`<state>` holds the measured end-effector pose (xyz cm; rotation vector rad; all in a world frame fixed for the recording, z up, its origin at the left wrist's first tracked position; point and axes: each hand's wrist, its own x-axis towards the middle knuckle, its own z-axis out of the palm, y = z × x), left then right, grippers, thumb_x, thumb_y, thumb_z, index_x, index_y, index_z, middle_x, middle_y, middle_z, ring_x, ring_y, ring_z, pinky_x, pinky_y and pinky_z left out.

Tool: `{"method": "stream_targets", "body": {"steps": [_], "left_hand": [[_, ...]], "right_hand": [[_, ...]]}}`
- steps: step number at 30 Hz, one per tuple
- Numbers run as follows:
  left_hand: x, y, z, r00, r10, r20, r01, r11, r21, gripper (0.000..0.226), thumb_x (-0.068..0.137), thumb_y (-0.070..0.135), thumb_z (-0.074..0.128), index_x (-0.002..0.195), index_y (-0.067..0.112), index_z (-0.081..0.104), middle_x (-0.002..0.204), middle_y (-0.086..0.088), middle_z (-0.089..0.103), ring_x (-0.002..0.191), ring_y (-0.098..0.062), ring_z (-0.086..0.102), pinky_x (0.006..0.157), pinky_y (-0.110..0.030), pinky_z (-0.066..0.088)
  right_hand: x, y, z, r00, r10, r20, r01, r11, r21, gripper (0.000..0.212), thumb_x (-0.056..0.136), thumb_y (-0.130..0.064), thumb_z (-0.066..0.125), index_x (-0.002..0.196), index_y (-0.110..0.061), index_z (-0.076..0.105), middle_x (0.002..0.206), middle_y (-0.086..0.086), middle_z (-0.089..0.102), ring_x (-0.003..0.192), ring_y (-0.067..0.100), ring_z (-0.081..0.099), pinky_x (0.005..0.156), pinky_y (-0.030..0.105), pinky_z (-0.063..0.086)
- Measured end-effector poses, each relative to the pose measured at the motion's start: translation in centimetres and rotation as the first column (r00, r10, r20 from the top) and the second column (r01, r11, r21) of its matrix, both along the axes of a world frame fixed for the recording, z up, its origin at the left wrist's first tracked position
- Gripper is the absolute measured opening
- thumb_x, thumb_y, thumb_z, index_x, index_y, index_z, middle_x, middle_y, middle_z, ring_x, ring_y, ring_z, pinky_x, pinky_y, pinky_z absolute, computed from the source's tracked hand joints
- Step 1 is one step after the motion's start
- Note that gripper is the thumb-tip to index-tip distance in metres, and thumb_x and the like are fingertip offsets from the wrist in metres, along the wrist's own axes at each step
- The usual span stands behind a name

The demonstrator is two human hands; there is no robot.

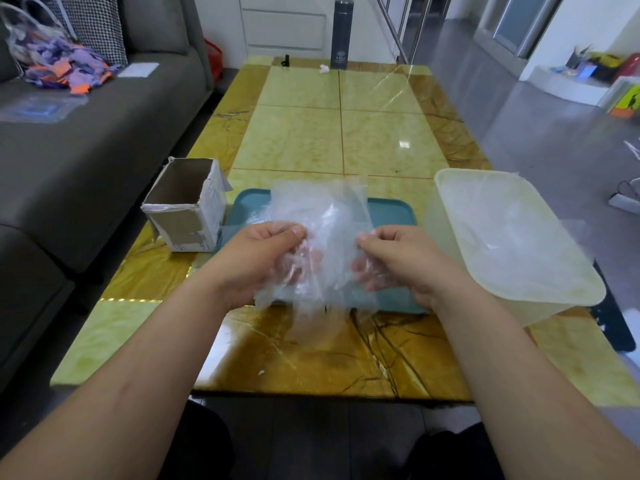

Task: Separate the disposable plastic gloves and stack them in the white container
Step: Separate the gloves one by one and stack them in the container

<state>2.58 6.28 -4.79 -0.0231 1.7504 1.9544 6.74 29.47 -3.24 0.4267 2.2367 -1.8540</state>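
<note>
I see both hands up w/ the clear gloves (320, 216) between them: left hand (263, 258) pinches one edge, right hand (398, 261) the other. White container (540, 296) sits just right of right hand, teal tray (394, 211) under both.

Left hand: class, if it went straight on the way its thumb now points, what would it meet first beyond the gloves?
Probably the right hand, which pinches the same plastic gloves opposite the left hand; depth is unclear, so it might pass beside it.
</note>
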Motion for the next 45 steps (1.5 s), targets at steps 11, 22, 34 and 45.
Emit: {"method": "stream_targets", "body": {"steps": [11,22,34,45], "left_hand": [[0.5,3.0,4.1,0.997,-0.033,-0.067,0.023,0.99,-0.142,0.028,0.107,0.028,0.057,0.083,0.014,0.062,0.099,-0.02,0.055,0.078,-0.037,0.055,0.054,-0.028,0.054],[0.6,18.6,7.5,1.0,-0.015,0.006,0.015,0.999,-0.042,0.051,0.104,0.0,0.052,0.054,0.01,0.054,0.038,-0.006,0.039,0.034,-0.015,0.047,0.048,-0.026,0.055],[2.4,19.9,8.7,0.973,-0.173,-0.151,0.108,0.924,-0.367,0.046,0.106,0.02,0.052,0.146,-0.001,0.044,0.078,-0.022,0.07,0.054,-0.029,0.071,0.05,-0.032,0.058],[0.8,20.4,6.9,0.45,-0.575,-0.683,-0.249,0.654,-0.714,0.049,0.089,0.047,0.072,0.134,0.028,0.064,0.136,0.006,0.055,0.128,-0.019,0.049,0.104,-0.038,0.044]], "right_hand": [[-0.3,1.1,4.8,0.979,-0.098,-0.179,0.114,0.99,0.081,0.019,0.107,-0.024,0.056,0.1,-0.01,0.066,0.064,0.007,0.066,0.044,0.019,0.056,0.043,0.029,0.05],[0.2,13.2,8.4,0.889,-0.226,-0.399,0.425,0.732,0.533,0.021,0.093,-0.023,0.06,0.075,-0.013,0.061,0.066,0.008,0.06,0.062,0.038,0.07,0.06,0.051,0.063],[0.9,17.6,6.2,0.975,-0.206,-0.086,0.168,0.421,0.891,0.012,0.089,-0.011,0.06,0.091,-0.016,0.071,0.093,0.004,0.067,0.08,0.026,0.06,0.059,0.028,0.039],[2.7,16.9,8.9,0.969,0.198,-0.151,0.026,0.522,0.852,0.041,0.104,-0.041,0.054,0.142,-0.028,0.059,0.152,-0.005,0.053,0.136,0.021,0.05,0.111,0.036,0.038]]}}
